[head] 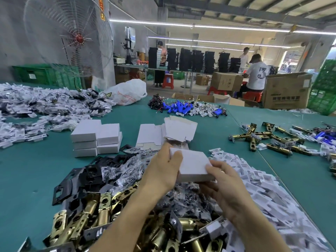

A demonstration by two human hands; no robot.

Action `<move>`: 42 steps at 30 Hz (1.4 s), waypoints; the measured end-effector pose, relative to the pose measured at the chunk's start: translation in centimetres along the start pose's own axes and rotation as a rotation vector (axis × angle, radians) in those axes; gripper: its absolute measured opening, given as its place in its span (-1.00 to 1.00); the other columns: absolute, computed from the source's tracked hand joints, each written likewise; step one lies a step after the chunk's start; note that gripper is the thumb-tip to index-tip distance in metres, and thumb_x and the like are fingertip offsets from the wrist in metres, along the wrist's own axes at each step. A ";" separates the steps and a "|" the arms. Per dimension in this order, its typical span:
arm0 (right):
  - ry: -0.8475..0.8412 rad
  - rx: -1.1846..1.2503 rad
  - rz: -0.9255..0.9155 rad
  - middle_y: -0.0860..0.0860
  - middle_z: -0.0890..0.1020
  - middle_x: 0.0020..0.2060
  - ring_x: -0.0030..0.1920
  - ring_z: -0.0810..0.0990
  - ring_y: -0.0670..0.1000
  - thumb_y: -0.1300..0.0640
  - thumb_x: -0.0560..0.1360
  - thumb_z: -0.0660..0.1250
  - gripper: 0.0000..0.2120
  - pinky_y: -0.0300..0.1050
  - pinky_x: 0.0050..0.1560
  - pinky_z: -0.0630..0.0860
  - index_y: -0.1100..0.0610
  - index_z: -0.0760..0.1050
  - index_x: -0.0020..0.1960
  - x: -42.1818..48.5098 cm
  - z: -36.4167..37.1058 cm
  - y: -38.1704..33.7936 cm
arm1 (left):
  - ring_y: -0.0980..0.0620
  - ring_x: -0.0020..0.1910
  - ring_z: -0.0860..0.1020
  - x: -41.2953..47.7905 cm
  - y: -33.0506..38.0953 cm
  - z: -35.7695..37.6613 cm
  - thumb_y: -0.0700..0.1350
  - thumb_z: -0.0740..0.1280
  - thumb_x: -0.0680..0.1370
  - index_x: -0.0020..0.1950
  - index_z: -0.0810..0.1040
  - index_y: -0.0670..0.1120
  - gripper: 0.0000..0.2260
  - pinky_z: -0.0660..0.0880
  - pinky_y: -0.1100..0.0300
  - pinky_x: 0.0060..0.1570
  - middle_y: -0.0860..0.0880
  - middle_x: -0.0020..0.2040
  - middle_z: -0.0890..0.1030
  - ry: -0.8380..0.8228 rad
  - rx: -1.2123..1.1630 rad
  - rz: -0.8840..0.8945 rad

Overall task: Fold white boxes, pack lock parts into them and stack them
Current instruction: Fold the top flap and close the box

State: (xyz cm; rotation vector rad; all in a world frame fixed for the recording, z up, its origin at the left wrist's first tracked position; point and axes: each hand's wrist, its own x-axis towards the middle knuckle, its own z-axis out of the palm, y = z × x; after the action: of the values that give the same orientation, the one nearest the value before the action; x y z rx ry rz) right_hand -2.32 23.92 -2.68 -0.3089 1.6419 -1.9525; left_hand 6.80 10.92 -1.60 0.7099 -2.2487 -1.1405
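White box (192, 165), closed, sits above the heap of brass latches (94, 211), gripped from both sides: left hand (163, 170) curled around its left edge, right hand (225, 190) pinching its near right corner. Stacked white boxes (96, 138) stand on the green table (27, 171) to the left.

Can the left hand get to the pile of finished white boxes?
Probably yes: the stack of closed boxes sits left of the left hand with bare green table around, but it's holding a white box.

One closed white box (192, 165) held; five stacked boxes (96, 138) (visible ones).
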 end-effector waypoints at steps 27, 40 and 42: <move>-0.161 -0.070 -0.062 0.16 0.65 -0.06 -0.19 0.64 0.11 0.22 0.57 0.34 -0.84 -0.11 -0.25 0.59 0.10 0.61 0.12 0.6 -1.2 -0.4 | 0.04 -0.40 0.52 12.3 -6.7 -8.8 -0.20 0.41 0.58 0.33 0.43 -0.37 -0.60 0.53 0.28 -0.55 -0.14 -0.27 0.54 0.585 -1.017 -0.482; -0.170 -0.134 -0.044 0.15 0.63 -0.12 -0.28 0.61 0.05 0.26 0.54 0.35 -0.87 -0.09 -0.25 0.57 0.16 0.63 0.06 0.5 -0.9 0.0 | 0.10 -0.37 0.48 13.1 -11.0 -9.1 -0.10 0.46 0.56 0.34 0.34 -0.23 -0.52 0.54 0.27 -0.46 -0.13 -0.02 0.55 0.947 -1.124 -0.637; -0.163 -0.142 -0.040 0.16 0.64 -0.12 -0.29 0.62 0.05 0.26 0.54 0.36 -0.87 -0.12 -0.28 0.57 0.16 0.62 0.06 0.6 -0.9 0.1 | 0.12 -0.31 0.48 13.5 -10.7 -9.3 -0.10 0.45 0.57 0.36 0.31 -0.19 -0.52 0.56 0.25 -0.42 -0.10 0.06 0.49 0.998 -1.168 -0.625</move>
State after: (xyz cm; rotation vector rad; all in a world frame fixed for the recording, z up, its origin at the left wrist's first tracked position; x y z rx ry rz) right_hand -3.27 24.35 -3.07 -0.5447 1.6816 -1.7910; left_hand 5.34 -8.52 -2.94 1.0834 -0.3633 -1.5791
